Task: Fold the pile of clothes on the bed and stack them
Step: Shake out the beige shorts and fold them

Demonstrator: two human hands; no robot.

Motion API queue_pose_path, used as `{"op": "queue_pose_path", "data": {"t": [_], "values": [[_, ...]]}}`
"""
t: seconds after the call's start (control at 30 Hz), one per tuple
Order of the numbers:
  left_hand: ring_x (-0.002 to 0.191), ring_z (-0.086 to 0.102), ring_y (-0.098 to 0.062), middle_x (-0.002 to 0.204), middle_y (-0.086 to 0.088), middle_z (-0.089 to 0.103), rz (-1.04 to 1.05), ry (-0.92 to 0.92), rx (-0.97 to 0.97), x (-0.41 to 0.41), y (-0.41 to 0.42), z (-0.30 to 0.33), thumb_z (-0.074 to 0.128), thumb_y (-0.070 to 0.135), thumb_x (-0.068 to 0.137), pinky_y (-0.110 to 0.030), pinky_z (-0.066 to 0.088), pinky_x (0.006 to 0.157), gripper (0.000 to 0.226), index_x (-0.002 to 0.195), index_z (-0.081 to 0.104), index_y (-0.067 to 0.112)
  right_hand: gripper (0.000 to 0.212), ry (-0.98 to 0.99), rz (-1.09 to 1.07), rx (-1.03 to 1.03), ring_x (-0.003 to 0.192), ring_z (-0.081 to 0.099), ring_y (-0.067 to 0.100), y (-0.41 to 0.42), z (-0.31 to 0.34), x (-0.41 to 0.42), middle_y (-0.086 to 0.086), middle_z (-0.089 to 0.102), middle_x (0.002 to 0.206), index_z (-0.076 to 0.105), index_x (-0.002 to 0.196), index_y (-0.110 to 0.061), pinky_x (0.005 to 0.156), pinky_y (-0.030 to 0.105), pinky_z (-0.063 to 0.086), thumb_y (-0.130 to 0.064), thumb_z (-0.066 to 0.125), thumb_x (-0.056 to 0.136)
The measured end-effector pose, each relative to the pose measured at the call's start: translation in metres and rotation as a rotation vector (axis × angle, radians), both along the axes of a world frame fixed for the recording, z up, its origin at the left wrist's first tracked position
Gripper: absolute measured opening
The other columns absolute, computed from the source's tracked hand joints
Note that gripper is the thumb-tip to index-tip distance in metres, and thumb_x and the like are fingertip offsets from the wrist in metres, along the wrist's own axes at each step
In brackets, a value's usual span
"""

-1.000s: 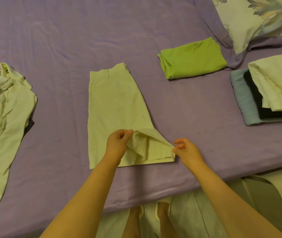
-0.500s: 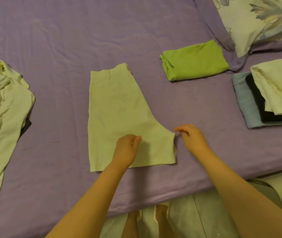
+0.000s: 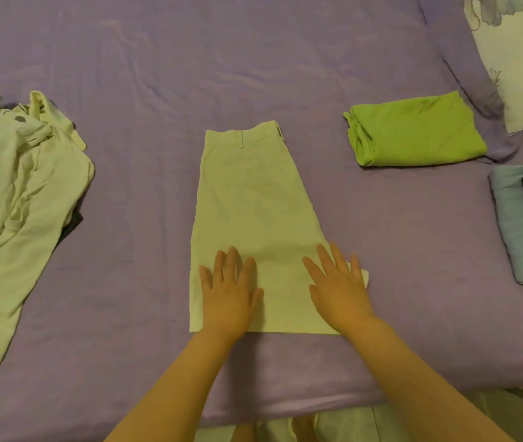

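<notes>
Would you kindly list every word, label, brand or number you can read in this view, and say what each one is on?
None: no readable text shows anywhere.
The pale cream folded shorts under the hands show a plain belt loop only.
The bright green folded garment bears no print.
The floral-patterned pillow carries flowers, no lettering.

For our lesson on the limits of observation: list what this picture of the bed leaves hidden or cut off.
- Folded stack, head view: right frame edge cuts it off.
- Dark garment: mostly buried under the pale unfolded pile.
- Shorts: hem partly covered by left hand and right hand.
- Pillow: cropped by the corner.
</notes>
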State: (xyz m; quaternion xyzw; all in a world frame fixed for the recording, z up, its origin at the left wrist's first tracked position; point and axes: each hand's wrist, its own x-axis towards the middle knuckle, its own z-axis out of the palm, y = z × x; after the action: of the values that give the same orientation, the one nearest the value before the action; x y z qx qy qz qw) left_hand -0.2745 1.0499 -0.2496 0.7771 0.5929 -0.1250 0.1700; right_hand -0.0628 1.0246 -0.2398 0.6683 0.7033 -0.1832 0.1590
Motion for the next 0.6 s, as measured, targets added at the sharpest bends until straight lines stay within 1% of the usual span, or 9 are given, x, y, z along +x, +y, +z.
{"op": "queue_pose_path", "data": {"t": [0.1,0.17,0.27,0.3,0.37,0.43,0.5,0.53,0.6], "values": [[0.142,-0.027,-0.029,0.151,-0.001,-0.032,-0.077,-0.007,0.010,0.005,0.017,-0.006,0.015,0.059,0.096,-0.055,-0.013,0.112,0.064,0.146,-0.018,0.035,0.058,0.078,0.104,0.070,0.144,-0.021,0.030,0.028,-0.002,-0.024,0.005,-0.015,0.159,0.000,0.151,-0.033,0.116,0.050,-0.007,-0.039,0.030,0.101],[0.134,-0.039,-0.027,0.148,0.001,-0.036,-0.185,0.009,0.018,0.001,0.030,-0.011,0.001,0.063,0.091,-0.054,-0.020,0.110,0.063,0.142,-0.025,0.035,0.058,0.069,0.136,0.042,0.144,-0.022,0.028,0.042,-0.008,-0.027,0.002,-0.018,0.159,-0.005,0.151,-0.034,0.114,0.050,-0.010,-0.045,0.023,0.101],[0.126,-0.048,-0.024,0.148,0.000,-0.037,-0.302,0.069,-0.046,-0.010,0.047,-0.019,-0.009,0.067,0.085,-0.053,-0.027,0.108,0.068,0.142,-0.027,0.036,0.057,0.018,0.041,-0.084,0.145,-0.020,0.019,0.050,-0.019,-0.020,-0.003,-0.017,0.159,-0.009,0.149,-0.037,0.113,0.056,-0.009,-0.053,0.013,0.099],[0.125,-0.049,-0.023,0.148,0.000,-0.038,-0.312,0.077,-0.075,-0.013,0.051,-0.022,-0.009,0.068,0.084,-0.053,-0.027,0.107,0.069,0.142,-0.028,0.036,0.057,0.002,0.026,-0.093,0.145,-0.019,0.018,0.054,-0.021,-0.018,-0.004,-0.015,0.159,-0.005,0.150,-0.038,0.112,0.057,-0.010,-0.055,0.012,0.099],[0.129,-0.045,-0.024,0.149,-0.002,-0.035,-0.315,0.041,-0.092,-0.014,0.057,-0.024,-0.007,0.070,0.085,-0.054,-0.026,0.109,0.070,0.143,-0.024,0.036,0.052,0.011,-0.018,-0.039,0.146,-0.014,0.021,0.067,-0.019,-0.020,-0.004,-0.002,0.161,0.020,0.148,-0.040,0.112,0.056,-0.009,-0.055,0.016,0.098],[0.142,-0.023,-0.030,0.156,-0.007,-0.016,-0.305,-0.052,-0.005,-0.008,0.066,-0.021,0.002,0.066,0.091,-0.056,-0.014,0.112,0.068,0.150,-0.001,0.033,0.046,0.079,-0.068,0.060,0.147,-0.005,0.021,0.091,-0.012,-0.026,-0.003,0.013,0.159,0.047,0.136,-0.036,0.115,0.048,-0.001,-0.052,0.024,0.099],[0.144,0.011,-0.036,0.157,-0.012,0.016,-0.292,-0.124,0.101,-0.001,0.083,-0.014,0.018,0.056,0.096,-0.060,0.006,0.112,0.061,0.148,0.029,0.027,0.043,0.165,-0.105,0.112,0.147,0.000,0.020,0.120,-0.008,-0.030,0.000,0.013,0.159,0.046,0.137,-0.032,0.116,0.039,0.010,-0.047,0.032,0.099],[0.144,0.013,-0.037,0.156,-0.012,0.020,-0.280,-0.124,0.146,0.001,0.096,-0.014,0.019,0.054,0.096,-0.063,0.007,0.112,0.059,0.148,0.031,0.026,0.044,0.208,-0.128,0.116,0.147,0.001,0.020,0.136,-0.007,-0.031,0.001,0.010,0.160,0.041,0.141,-0.030,0.116,0.038,0.014,-0.045,0.034,0.100],[0.144,-0.015,-0.035,0.159,-0.009,-0.005,-0.234,-0.077,0.135,0.002,0.121,-0.018,0.009,0.059,0.094,-0.062,-0.009,0.113,0.063,0.150,0.006,0.032,0.049,0.272,-0.178,0.113,0.146,0.004,0.023,0.167,-0.007,-0.034,0.004,0.007,0.160,0.031,0.146,-0.028,0.116,0.038,0.018,-0.040,0.039,0.100]]}}
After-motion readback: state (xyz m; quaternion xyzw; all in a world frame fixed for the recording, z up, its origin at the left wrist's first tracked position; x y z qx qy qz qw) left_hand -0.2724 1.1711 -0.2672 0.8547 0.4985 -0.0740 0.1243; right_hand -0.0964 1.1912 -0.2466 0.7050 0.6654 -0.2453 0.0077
